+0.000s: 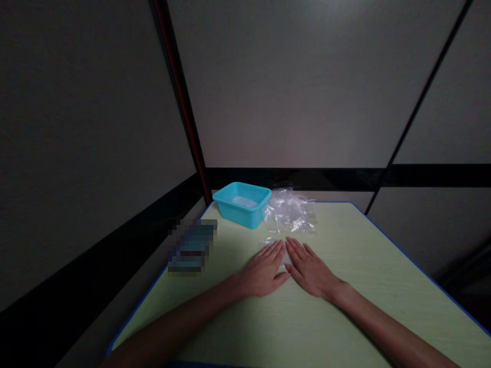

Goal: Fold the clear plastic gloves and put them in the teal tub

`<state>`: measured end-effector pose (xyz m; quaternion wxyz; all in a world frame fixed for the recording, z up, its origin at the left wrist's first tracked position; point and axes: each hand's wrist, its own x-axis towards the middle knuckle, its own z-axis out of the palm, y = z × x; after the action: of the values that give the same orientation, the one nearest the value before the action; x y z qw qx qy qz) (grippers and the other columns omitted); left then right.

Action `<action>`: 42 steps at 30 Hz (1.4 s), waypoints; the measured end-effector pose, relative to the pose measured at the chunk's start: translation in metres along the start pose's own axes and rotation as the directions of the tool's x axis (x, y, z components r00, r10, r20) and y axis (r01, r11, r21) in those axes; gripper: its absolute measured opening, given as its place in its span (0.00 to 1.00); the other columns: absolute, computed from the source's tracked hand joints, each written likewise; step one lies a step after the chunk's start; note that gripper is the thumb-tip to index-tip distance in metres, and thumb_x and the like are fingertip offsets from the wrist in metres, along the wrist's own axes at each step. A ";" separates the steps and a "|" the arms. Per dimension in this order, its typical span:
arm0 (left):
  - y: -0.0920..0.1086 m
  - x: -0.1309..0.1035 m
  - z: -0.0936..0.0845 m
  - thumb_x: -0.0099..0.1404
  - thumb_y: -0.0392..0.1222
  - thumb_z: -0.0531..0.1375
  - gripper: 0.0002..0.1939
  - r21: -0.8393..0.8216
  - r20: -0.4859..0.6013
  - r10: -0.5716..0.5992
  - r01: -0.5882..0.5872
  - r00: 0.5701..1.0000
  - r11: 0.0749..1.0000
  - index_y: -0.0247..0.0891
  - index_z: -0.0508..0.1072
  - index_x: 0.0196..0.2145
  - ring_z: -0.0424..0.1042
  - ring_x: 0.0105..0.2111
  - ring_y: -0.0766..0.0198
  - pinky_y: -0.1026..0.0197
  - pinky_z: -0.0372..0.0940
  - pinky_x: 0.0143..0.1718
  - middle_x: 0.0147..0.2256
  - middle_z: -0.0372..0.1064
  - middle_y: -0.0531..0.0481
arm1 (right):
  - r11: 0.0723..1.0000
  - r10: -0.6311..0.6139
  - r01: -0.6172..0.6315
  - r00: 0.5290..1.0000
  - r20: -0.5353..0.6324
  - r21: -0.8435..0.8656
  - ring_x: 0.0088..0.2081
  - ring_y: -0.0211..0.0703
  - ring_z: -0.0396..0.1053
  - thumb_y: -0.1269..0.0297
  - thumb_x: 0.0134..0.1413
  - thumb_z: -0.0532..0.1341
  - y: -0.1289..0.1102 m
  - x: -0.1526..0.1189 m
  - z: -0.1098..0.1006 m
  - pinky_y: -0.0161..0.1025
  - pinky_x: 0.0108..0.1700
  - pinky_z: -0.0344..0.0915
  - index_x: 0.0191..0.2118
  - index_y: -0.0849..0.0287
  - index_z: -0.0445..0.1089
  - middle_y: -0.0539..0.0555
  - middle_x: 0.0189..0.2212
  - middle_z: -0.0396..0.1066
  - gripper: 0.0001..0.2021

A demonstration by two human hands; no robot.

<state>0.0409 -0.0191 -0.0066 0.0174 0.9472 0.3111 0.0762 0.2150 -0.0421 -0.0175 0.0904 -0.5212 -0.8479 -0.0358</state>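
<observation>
My left hand (265, 269) lies flat on a small clear plastic bag (267, 240), its fingers stretched out. My right hand (310, 267) rests flat just to the right, fingers extended, with its fingertips at the bag's right side. The two hands angle toward each other and nearly meet at the fingertips. Most of the bag is hidden beneath them; its far edge and a strip between the hands show. Beyond the hands lies a heap of crinkled clear plastic bags (289, 210).
A turquoise plastic basin (240, 216) stands at the back left, with something whitish on its bottom. Near the left edge lies a pixelated, blurred-out object (194, 248). The pale green table (368, 266) has a blue edge, and panelled walls rise behind and to the left.
</observation>
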 end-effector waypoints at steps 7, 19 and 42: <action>-0.005 -0.004 -0.002 0.62 0.54 0.43 0.33 0.009 0.031 -0.026 0.026 0.999 1.000 0.27 0.44 0.57 0.36 0.59 0.58 0.56 0.38 0.57 0.59 0.38 0.38 | 1.000 0.023 -0.024 0.999 0.049 0.009 0.59 0.46 0.39 0.52 0.58 0.38 0.001 -0.001 -0.001 0.47 0.57 0.43 0.59 0.71 0.45 0.62 0.59 0.41 0.30; -0.023 -0.016 -0.009 0.59 0.47 0.51 0.33 -0.095 0.036 -0.064 0.067 0.997 0.993 0.31 0.45 0.58 0.34 0.59 0.58 0.54 0.38 0.57 0.60 0.36 0.40 | 0.977 0.019 -0.011 0.999 -0.037 0.212 0.55 0.48 0.51 0.56 0.57 0.45 0.006 -0.003 -0.010 0.46 0.55 0.48 0.57 0.70 0.49 0.64 0.55 0.52 0.27; -0.015 -0.024 -0.012 0.56 0.38 0.52 0.24 -0.119 -0.272 -0.209 0.182 0.939 0.976 0.31 0.59 0.51 0.49 0.55 0.58 0.56 0.49 0.55 0.55 0.51 0.40 | 0.900 -0.395 0.410 0.911 -0.121 0.149 0.34 0.42 0.60 0.64 0.57 0.49 0.008 -0.015 -0.037 0.39 0.37 0.56 0.37 0.61 0.66 0.55 0.30 0.63 0.11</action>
<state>0.0113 -0.0218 0.0006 0.0238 0.8890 0.3991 0.2231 0.2336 -0.0574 0.0161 0.1629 -0.3230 -0.9323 -0.0035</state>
